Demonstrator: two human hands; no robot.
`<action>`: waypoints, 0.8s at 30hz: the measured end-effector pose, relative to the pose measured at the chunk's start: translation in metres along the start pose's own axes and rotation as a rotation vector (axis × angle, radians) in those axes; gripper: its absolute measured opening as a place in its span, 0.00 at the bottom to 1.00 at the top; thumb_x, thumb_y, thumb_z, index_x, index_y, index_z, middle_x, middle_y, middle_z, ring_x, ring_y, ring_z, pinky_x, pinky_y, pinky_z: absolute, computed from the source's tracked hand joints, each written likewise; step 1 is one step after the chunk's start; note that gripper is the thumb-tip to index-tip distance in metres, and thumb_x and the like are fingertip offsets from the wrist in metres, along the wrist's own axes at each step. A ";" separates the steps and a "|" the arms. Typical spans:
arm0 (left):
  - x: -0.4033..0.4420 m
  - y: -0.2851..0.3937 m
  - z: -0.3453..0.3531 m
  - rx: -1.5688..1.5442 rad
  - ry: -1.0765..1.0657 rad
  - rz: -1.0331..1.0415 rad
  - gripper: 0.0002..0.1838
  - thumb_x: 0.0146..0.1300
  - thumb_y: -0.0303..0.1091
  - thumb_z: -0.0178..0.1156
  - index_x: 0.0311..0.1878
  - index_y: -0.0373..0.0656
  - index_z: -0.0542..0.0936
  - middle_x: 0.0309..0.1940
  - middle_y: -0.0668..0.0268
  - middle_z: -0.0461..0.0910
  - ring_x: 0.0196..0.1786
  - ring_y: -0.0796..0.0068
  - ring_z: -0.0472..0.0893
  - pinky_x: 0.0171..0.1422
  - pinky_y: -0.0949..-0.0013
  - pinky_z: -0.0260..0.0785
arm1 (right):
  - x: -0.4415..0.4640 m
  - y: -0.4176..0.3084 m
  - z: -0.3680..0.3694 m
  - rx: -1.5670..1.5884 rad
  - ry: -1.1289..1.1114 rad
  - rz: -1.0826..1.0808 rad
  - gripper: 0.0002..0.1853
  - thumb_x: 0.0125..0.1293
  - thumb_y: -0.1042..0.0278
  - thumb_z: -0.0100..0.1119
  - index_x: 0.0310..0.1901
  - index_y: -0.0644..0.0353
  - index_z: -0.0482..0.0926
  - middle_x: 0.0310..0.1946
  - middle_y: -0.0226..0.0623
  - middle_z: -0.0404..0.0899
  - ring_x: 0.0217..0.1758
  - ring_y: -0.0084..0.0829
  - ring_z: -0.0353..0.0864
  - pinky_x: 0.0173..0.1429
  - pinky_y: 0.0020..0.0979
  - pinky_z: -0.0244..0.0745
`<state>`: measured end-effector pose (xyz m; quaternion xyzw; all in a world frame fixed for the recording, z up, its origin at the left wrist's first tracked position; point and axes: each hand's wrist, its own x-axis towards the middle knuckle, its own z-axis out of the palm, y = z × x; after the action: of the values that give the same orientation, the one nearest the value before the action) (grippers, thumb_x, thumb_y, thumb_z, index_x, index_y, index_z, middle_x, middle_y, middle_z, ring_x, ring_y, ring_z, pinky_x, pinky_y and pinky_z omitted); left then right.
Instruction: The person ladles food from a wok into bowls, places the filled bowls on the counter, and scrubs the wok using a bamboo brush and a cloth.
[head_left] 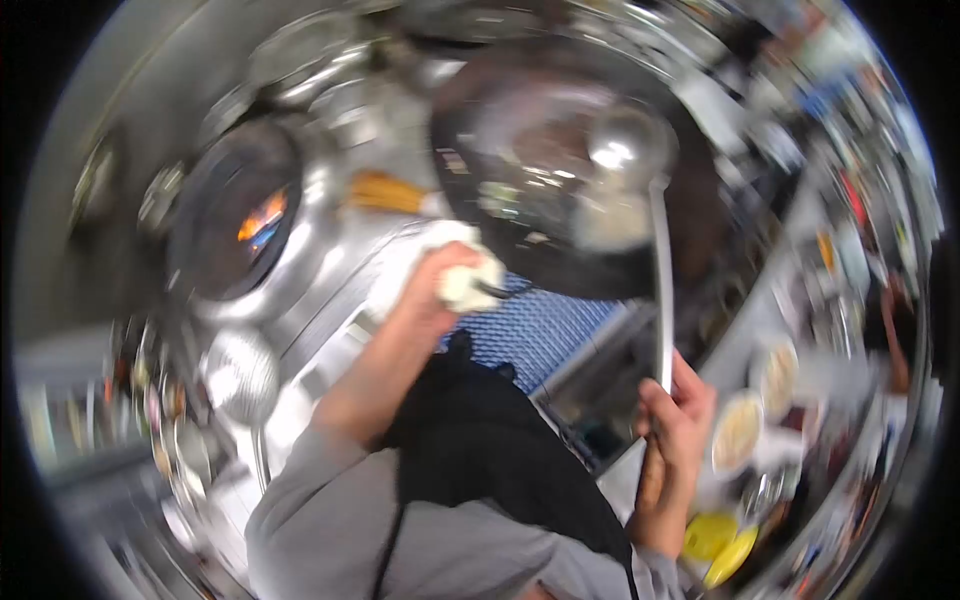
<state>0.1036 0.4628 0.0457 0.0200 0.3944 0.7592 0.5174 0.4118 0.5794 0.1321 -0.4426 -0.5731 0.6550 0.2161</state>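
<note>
Nearest, at lower centre, is a black cloth apron (480, 450). Right of it, the right hand (682, 412) has its fingers wrapped round the shaft of a long silver metal ladle (662, 300) with a brown wooden grip (651, 478). Near the centre, the left hand (432, 290) is curled around a bunched white cloth (472, 284); a thin dark piece pokes out of it toward the wok, but blur hides whether they join.

Beyond, at upper centre, is the large dark round wok (550, 272), with pale wet contents (612, 220). The ladle's bowl is above or in it; I cannot tell if it touches. A firm, padded left grip and a low, shallow ladle angle should serve best.

The wok's lower rim borders a blue ribbed surface (540, 330); its left rim is near a yellow-brown bundle (385, 192), with an orange glow (262, 220) farther left. The ladle's freest sweep seems inside the wok, away from the pale oval bowls (738, 432) at lower right.
</note>
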 end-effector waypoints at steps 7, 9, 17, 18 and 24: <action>-0.077 0.026 -0.022 -0.057 0.202 0.252 0.13 0.52 0.29 0.63 0.42 0.39 0.78 0.29 0.62 0.80 0.27 0.68 0.82 0.27 0.64 0.76 | 0.036 0.080 0.055 -0.082 -0.175 -0.352 0.31 0.69 0.77 0.59 0.73 0.66 0.64 0.28 0.23 0.73 0.22 0.12 0.70 0.25 0.17 0.67; -0.096 0.043 -0.043 -0.126 0.285 0.351 0.11 0.53 0.27 0.63 0.40 0.39 0.77 0.27 0.61 0.79 0.25 0.70 0.81 0.23 0.64 0.74 | 0.043 0.083 0.082 -0.199 -0.237 -0.385 0.29 0.70 0.77 0.57 0.72 0.66 0.64 0.26 0.23 0.71 0.20 0.12 0.66 0.21 0.18 0.61; -0.129 0.072 -0.140 -0.252 0.386 0.507 0.09 0.54 0.30 0.62 0.38 0.38 0.76 0.26 0.61 0.79 0.23 0.68 0.80 0.20 0.63 0.70 | 0.086 0.069 0.190 -0.566 -0.398 -0.810 0.23 0.69 0.74 0.61 0.64 0.69 0.73 0.29 0.26 0.73 0.23 0.11 0.63 0.22 0.18 0.58; -0.134 0.078 -0.146 -0.263 0.423 0.546 0.09 0.54 0.29 0.62 0.37 0.39 0.76 0.26 0.61 0.79 0.23 0.68 0.80 0.20 0.63 0.70 | 0.095 0.071 0.209 -0.505 -0.431 -0.848 0.20 0.69 0.74 0.62 0.61 0.69 0.76 0.28 0.27 0.74 0.20 0.12 0.64 0.21 0.20 0.59; -0.142 0.108 -0.206 -0.303 0.539 0.670 0.11 0.54 0.29 0.62 0.40 0.37 0.76 0.28 0.60 0.80 0.24 0.66 0.82 0.19 0.64 0.73 | 0.104 0.015 0.301 -0.091 -0.851 -0.038 0.19 0.69 0.74 0.57 0.61 0.66 0.74 0.18 0.26 0.69 0.13 0.17 0.67 0.14 0.21 0.62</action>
<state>-0.0044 0.2136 0.0248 -0.1277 0.3711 0.9120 0.1192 0.1125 0.4891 0.0689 -0.1314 -0.6477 0.7490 -0.0473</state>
